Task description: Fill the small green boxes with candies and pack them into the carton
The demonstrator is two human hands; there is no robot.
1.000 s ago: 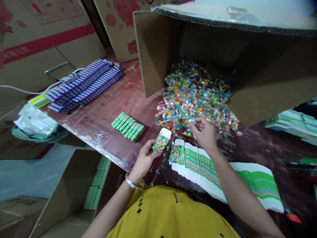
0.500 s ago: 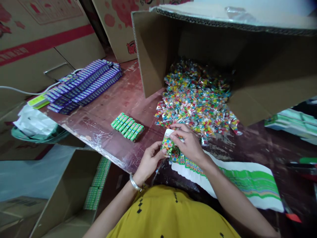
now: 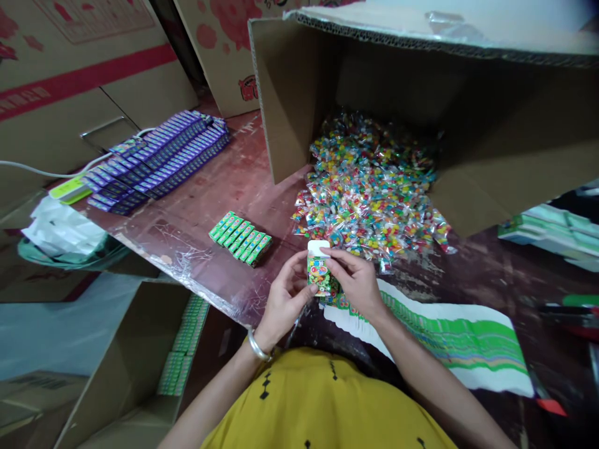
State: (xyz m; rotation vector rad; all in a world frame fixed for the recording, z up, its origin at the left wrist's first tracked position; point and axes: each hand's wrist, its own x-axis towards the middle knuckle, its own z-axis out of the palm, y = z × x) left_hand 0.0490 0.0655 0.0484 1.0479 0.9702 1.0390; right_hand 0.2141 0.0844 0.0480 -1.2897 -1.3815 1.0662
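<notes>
The worker's left hand (image 3: 285,300) and right hand (image 3: 359,285) meet, pinching one small box (image 3: 319,273), surface (image 3: 276,218) showing ahead-left, its edge near the left one.

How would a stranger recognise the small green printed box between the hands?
A large brown cardboard carton opens onto a heap of clear plastic bags with multicoloured pieces. Below this heap, the left hand holds the small green printed box; the right hand touches it. Unlike the row of green boxes leftward, its white flap stands up.

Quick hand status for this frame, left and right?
Left hand: closed, holding the small green box.
Right hand: touching that box near its white flap; whether closed, cannot tell.
</notes>
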